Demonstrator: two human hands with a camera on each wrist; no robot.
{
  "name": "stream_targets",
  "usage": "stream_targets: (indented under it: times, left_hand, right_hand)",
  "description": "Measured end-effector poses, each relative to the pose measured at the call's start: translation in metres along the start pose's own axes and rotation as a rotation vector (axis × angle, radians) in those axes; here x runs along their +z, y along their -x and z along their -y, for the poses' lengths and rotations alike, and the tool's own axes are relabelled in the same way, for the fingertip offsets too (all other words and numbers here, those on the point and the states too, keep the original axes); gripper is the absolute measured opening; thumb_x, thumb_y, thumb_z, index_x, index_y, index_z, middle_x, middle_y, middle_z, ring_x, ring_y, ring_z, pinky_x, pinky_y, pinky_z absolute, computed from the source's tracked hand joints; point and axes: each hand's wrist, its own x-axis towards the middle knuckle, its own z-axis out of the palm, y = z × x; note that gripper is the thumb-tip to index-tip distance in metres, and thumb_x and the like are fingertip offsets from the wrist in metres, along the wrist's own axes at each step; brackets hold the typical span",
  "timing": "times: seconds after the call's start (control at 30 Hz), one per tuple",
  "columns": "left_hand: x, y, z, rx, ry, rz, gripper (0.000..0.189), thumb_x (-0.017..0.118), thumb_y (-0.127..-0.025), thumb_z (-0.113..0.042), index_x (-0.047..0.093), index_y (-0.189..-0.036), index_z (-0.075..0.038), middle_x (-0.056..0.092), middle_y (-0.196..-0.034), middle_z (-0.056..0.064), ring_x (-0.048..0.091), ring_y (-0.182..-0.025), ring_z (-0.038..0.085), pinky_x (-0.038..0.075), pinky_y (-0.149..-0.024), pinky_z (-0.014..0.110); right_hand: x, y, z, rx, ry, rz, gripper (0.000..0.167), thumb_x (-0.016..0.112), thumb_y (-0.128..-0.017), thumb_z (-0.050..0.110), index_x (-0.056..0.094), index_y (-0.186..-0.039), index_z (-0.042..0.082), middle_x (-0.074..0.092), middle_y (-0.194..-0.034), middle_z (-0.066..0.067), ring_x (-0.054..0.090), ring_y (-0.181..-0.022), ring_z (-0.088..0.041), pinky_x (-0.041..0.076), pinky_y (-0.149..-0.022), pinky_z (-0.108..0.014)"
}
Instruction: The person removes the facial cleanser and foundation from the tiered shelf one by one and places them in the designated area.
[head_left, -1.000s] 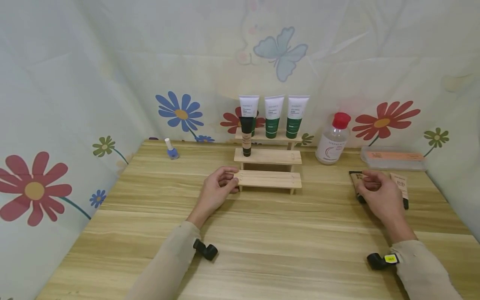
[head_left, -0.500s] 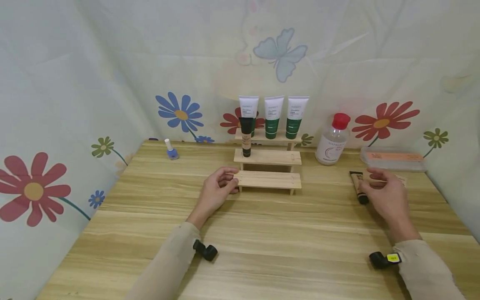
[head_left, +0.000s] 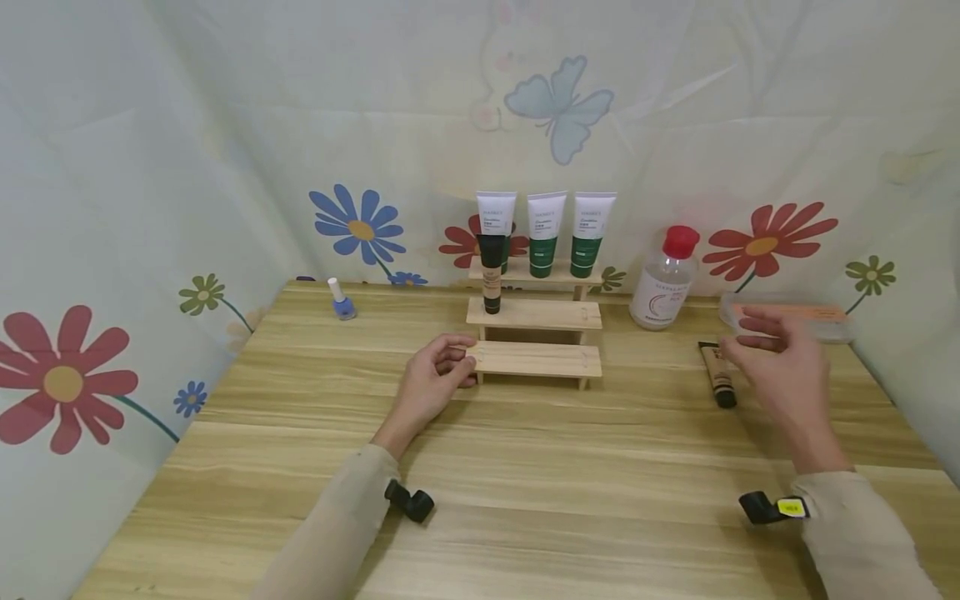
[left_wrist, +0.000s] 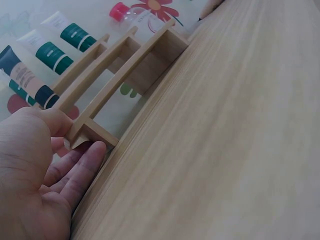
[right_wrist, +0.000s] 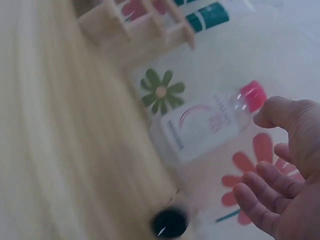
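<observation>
Left hand (head_left: 433, 372) pinches the rack (head_left: 536, 358); right hand (head_left: 787, 383), fingers loose, is by a tube (head_left: 717, 372) toward the table's (head_left: 585, 483) right edge.

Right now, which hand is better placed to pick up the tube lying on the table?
Probably the right hand: it is beside the lying tube, thumb and fingers parted, while the left hand, farther away, holds the left end of the lowest shelf.
</observation>
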Motion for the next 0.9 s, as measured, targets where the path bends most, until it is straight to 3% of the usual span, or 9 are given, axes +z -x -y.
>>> stream_targets:
  times: [0.2, 0.37, 0.53, 0.9]
  left_hand:
    - [-0.001, 0.0, 0.0, 0.0, -0.004, -0.003, 0.026, 0.073, -0.11, -0.012, 0.074, -0.135, -0.012, 0.075, -0.115, 0.018, 0.077, -0.102, 0.032, 0.073, -0.086, 0.037]
    - [-0.002, 0.0, 0.0, 0.002, -0.007, -0.002, 0.027, 0.073, -0.11, -0.012, 0.073, -0.137, -0.012, 0.075, -0.116, 0.018, 0.077, -0.102, 0.031, 0.073, -0.086, 0.037]
    - [-0.004, 0.0, 0.001, 0.002, -0.009, -0.002, 0.027, 0.073, -0.11, -0.012, 0.073, -0.137, -0.012, 0.075, -0.117, 0.018, 0.077, -0.103, 0.032, 0.073, -0.086, 0.037]
    - [0.0, -0.001, -0.001, 0.004, -0.002, 0.003, 0.029, 0.074, -0.109, -0.012, 0.074, -0.138, -0.012, 0.074, -0.117, 0.018, 0.077, -0.103, 0.032, 0.073, -0.086, 0.037]
  right_hand:
    - [-0.001, 0.006, 0.038, -0.061, -0.1, -0.03, 0.062, 0.08, -0.104, 0.041, 0.06, -0.16, 0.026, 0.068, -0.146, -0.001, 0.065, -0.113, 0.003, 0.054, -0.085, -0.002]
    - [0.008, 0.009, 0.067, -0.138, -0.192, -0.048, 0.056, 0.082, -0.104, 0.032, 0.064, -0.156, 0.025, 0.071, -0.144, -0.001, 0.068, -0.114, -0.001, 0.056, -0.091, -0.004]
    - [0.024, 0.01, 0.089, -0.204, -0.283, -0.036, 0.054, 0.083, -0.103, 0.022, 0.066, -0.154, 0.022, 0.072, -0.143, -0.004, 0.07, -0.113, -0.004, 0.059, -0.093, -0.007]
    - [0.065, 0.017, 0.133, -0.305, -0.451, 0.026, 0.05, 0.087, -0.1, 0.02, 0.069, -0.147, 0.02, 0.073, -0.138, -0.009, 0.073, -0.119, -0.017, 0.063, -0.095, -0.015]
